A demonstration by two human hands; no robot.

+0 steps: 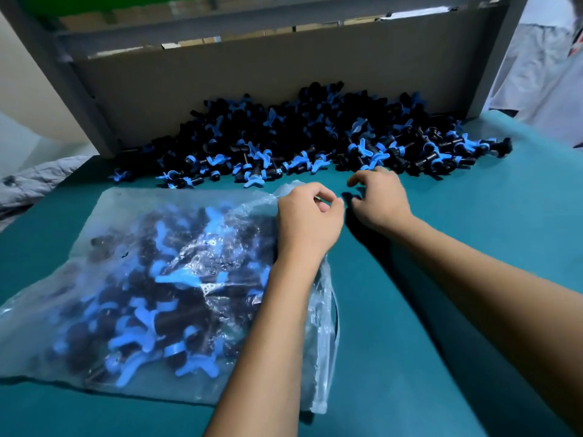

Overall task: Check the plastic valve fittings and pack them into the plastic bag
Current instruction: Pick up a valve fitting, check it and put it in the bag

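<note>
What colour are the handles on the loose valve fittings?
Bright blue, on black bodies; the head view shows it on the valve fittings piled on the table.

Valve fittings [315, 137] and plastic bag [142, 279]

Black-bodied, blue-handled, heaped loose against the cardboard wall at the far side; more packed inside the clear bag, lying flat nearer, at left.

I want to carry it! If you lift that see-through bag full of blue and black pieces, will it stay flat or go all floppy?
Probably floppy: the plastic bag is thin and wrinkled, so it would sag. Likely hefty too, since many fittings fill it, and they would shift around.
</note>
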